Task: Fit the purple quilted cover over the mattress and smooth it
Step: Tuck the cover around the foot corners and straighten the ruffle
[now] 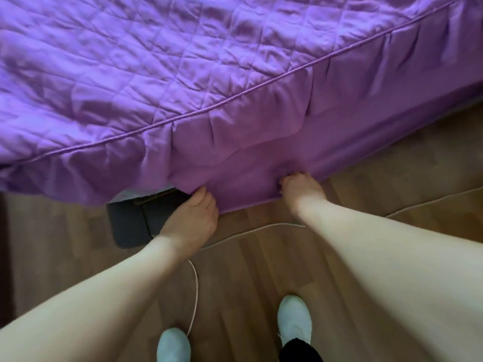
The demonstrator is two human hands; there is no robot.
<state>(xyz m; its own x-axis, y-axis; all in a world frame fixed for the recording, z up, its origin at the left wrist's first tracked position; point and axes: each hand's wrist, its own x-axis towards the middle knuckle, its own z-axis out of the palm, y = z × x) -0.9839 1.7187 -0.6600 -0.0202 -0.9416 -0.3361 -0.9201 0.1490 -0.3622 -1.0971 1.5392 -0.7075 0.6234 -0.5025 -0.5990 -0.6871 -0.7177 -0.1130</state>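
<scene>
The purple quilted cover lies over the bed top, wrinkled, with a piped seam along the edge and a pleated skirt hanging down the side. My left hand grips the skirt's lower hem near the floor, fingers curled under the cloth. My right hand pinches the hem a little further right, with the fabric bunched at its fingers. The mattress itself is hidden under the cover; a pale bit shows under the lifted hem at the left.
A dark grey bed base corner sticks out below the skirt beside my left hand. A thin white cable runs across the wooden floor by my two white shoes.
</scene>
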